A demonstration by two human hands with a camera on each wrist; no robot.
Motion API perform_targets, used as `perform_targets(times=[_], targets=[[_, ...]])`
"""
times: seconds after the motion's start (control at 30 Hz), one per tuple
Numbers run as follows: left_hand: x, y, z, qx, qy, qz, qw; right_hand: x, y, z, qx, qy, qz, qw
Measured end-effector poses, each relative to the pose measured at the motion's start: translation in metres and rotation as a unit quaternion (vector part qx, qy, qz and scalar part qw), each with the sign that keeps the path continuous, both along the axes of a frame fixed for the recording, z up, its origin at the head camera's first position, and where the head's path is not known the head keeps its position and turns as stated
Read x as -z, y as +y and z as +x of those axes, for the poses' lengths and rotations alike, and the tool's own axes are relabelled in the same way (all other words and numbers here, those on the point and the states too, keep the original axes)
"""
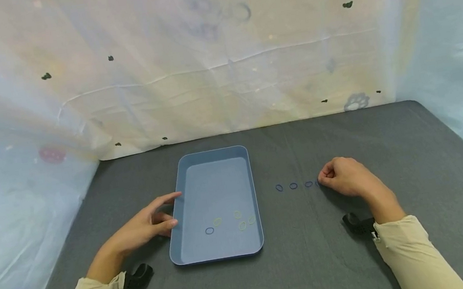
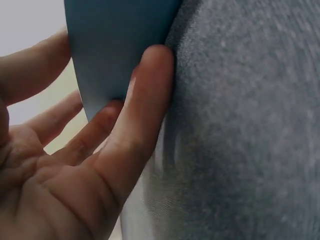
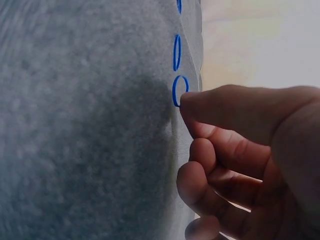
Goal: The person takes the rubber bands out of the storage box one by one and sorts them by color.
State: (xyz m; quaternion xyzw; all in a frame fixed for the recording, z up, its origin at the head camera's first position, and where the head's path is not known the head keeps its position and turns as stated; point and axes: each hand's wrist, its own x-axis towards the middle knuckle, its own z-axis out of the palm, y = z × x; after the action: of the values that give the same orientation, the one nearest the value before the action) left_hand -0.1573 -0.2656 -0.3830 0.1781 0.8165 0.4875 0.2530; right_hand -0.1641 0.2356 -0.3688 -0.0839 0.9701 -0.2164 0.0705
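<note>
My left hand point(image 1: 141, 230) rests against the left side of a shallow blue-grey tray point(image 1: 226, 252). Its thumb and index finger are spread along the rim, and in the left wrist view its fingers touch the outer wall point(image 2: 112, 40). On the cloth right of the tray, my right hand point(image 1: 349, 178) pinches a small blue rubber band point(image 3: 180, 91) between thumb and index finger, close to the surface. Three more blue bands lie in a row to its left, the nearest one point(image 1: 308, 184) close by the fingertips. The other fingers of this hand are curled.
Inside the tray lie a blue band point(image 1: 210, 230) and several yellow-green bands point(image 1: 242, 226). A dark grey cloth point(image 1: 319, 260) covers the table. Pale patterned curtains point(image 1: 224, 91) hang behind it and at both sides. Black straps point(image 1: 141, 276) are worn at the wrists.
</note>
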Motion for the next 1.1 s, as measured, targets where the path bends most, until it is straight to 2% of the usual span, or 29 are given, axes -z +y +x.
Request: perform_targets(times=[0.37,0.87,1.1], targets=[[-0.0016,0.0044,0.0014,-0.005,0.018,-0.022,0.9996,0.0008,0.0,-0.0004,0.015,0.001,0.019,1.0],[0.0001,0.0009,0.0019,-0.008,0.024,-0.021,0.9995,0.0007,-0.0048,-0.0032,0.041,-0.022,0.027,0.999],[-0.0007,0.0044,0.0024,-0.013,0.017,-0.027,0.9994,0.0009,-0.0021,-0.0022,0.04,-0.016,0.025,0.999]])
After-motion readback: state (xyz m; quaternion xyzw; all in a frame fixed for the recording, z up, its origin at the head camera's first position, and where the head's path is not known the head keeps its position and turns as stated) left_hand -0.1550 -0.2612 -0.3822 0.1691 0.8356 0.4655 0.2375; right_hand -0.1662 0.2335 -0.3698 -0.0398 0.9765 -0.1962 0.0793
